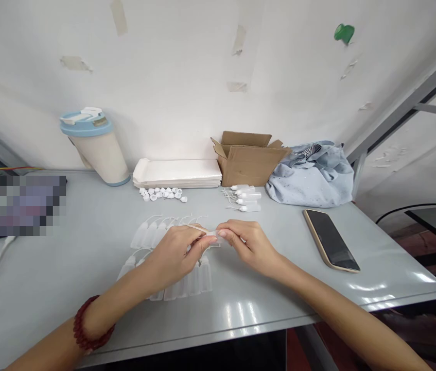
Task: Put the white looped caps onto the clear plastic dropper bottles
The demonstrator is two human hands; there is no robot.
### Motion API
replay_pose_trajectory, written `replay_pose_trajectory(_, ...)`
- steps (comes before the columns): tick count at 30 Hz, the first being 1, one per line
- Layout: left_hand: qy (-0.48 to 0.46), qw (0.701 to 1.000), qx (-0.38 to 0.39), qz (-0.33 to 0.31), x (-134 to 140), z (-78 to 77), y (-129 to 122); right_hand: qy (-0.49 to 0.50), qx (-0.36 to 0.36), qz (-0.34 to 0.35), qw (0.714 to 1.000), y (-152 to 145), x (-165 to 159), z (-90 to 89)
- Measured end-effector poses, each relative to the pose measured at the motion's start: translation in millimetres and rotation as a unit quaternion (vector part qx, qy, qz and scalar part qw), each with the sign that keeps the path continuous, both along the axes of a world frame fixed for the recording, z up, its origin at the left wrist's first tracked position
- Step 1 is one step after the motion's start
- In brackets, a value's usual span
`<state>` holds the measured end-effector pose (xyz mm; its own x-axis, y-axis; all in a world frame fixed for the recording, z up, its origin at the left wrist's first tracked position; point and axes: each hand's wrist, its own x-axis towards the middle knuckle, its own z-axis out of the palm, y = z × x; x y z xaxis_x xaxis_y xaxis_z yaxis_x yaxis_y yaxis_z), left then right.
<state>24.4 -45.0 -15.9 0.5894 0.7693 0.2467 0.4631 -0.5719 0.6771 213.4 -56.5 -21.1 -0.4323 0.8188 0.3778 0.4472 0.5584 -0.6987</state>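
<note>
My left hand (179,251) and my right hand (246,241) meet over the middle of the table, both pinching one small translucent plastic bottle (213,233). Fingers cover most of it; a thin pale strap sticks out over the left hand. Under and behind my left forearm lie two rows of similar translucent bottles, a back row (141,236) and a front row (204,275), with thin straps at their necks. Several white caps (163,194) are heaped farther back. To their right, several bottles with white tips (250,196) lie on their sides.
Along the wall stand a cream tumbler with a blue lid (102,152), a stack of flat white packages (179,172), an open cardboard box (250,165) and a light blue cloth bag (310,178). A phone (331,239) lies right; a pixelated device (27,206) with a white cable lies left.
</note>
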Motion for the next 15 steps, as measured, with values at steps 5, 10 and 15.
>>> replay_pose_trajectory(5,-0.002,0.987,0.16,-0.017,-1,-12.7,3,0.036,-0.156,-0.024,0.987,1,0,5.8)
replay_pose_trajectory(10,0.049,0.975,0.212,-0.031,-3,-21.2,5,0.112,-0.357,-0.017,0.927,6,2,3.1)
replay_pose_trajectory(15,0.042,0.993,0.106,-0.005,-6,-14.9,12,0.106,-0.363,-0.043,0.925,12,4,-0.9)
